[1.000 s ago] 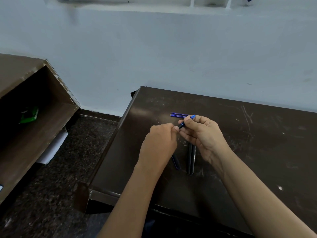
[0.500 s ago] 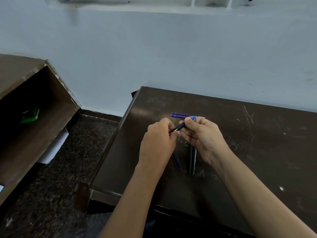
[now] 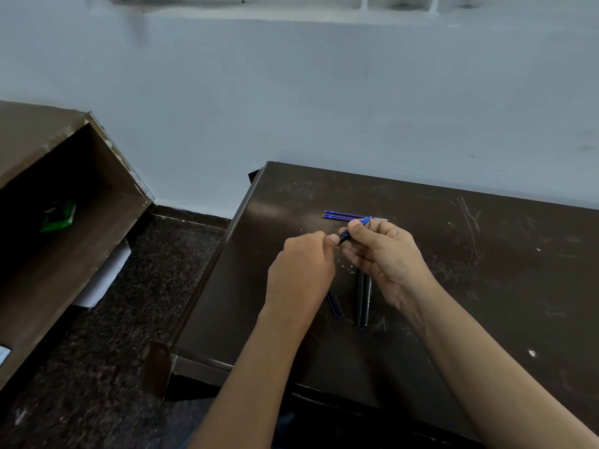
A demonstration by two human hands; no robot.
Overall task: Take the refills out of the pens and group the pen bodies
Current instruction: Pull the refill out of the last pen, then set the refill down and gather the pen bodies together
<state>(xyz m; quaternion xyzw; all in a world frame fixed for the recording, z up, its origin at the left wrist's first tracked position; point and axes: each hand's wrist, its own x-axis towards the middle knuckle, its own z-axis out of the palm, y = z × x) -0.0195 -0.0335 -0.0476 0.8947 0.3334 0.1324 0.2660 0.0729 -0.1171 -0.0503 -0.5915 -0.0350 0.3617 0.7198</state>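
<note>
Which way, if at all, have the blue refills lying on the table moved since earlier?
No. The refills lie where they were, judged against the table's left edge.

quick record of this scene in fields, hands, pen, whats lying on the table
left hand: pinches the near end of the blue pen
right hand: grips the same pen further up
blue refills: lie side by side on the table, beyond the hands
black pen bodies: two, side by side, near the right wrist
dark blue pen body: partly hidden under the left hand
</note>
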